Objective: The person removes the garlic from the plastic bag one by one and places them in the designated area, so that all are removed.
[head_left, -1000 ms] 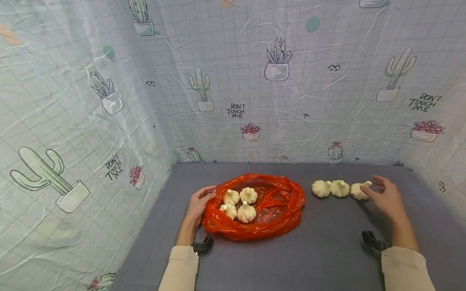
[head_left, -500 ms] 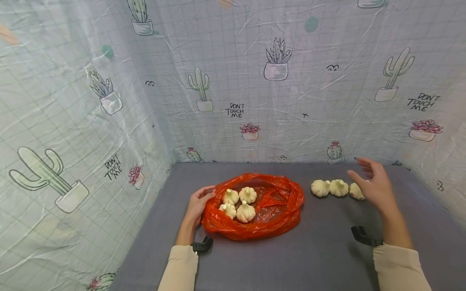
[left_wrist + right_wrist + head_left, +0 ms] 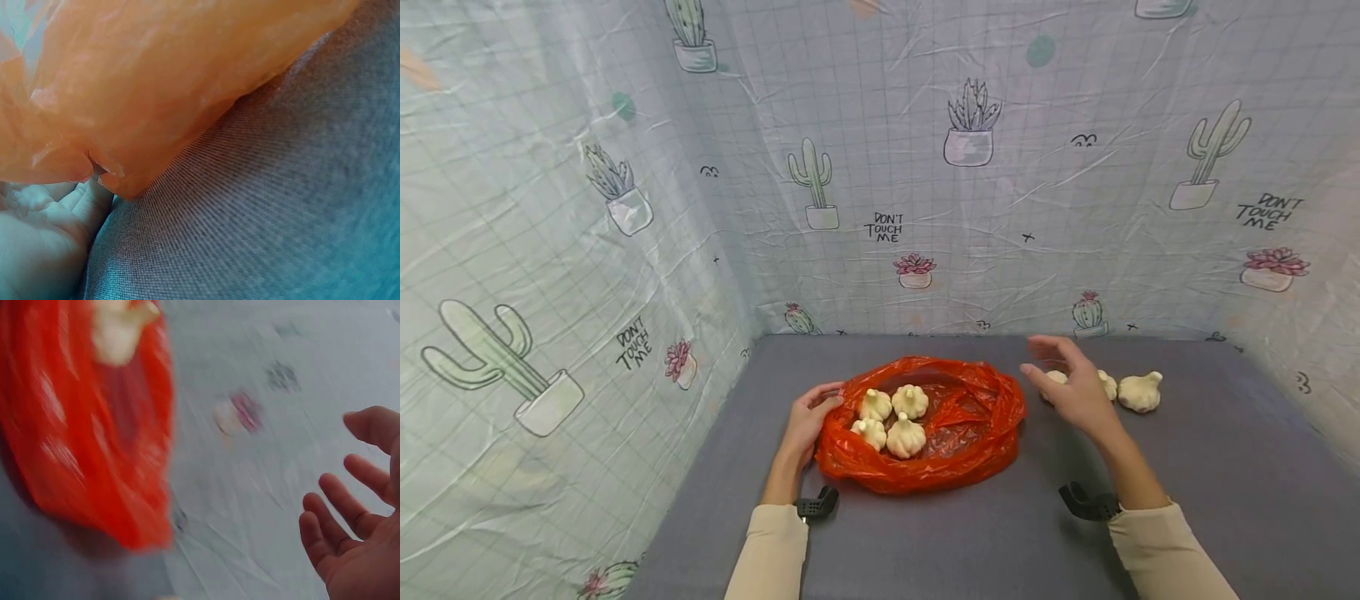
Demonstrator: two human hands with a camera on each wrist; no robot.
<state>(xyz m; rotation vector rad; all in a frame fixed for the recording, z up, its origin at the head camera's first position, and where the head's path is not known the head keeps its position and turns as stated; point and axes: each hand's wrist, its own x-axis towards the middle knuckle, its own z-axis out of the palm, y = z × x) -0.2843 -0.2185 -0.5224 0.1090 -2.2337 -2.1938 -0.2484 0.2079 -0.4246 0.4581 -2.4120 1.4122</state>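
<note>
The person's right-hand grip (image 3: 1075, 390) is wide and holds nothing: the thumb stands well away from the fingers, and the right wrist view shows a bare palm. At the other side, the left-hand grip (image 3: 805, 425) is at the left edge of the red plastic bag (image 3: 917, 482); the film hides the fingertips in the left wrist view, so one cannot tell whether they pinch the edge or merely touch it.

For good work here, the left side should steady the bag so its mouth stays spread, while the right takes a bulb round its fat body rather than by the stem, and clears the crumpled rim before letting go, low and gently, over the bare right half of the bag.

The right forearm slants in from the lower right, fingers pointing leftward, thumb on the near side. The left forearm runs up beside the bag, its hand low by the desk (image 3: 955, 542).

Four bulbs in the bag (image 3: 906, 435) sit bunched in its left half. Three bulbs on the desk (image 3: 1139, 392) lie in a row right of the bag; the right hand partly covers two in the head view, and the rightmost shows whole. Behind hangs a cactus-print sheet (image 3: 865, 108).
</note>
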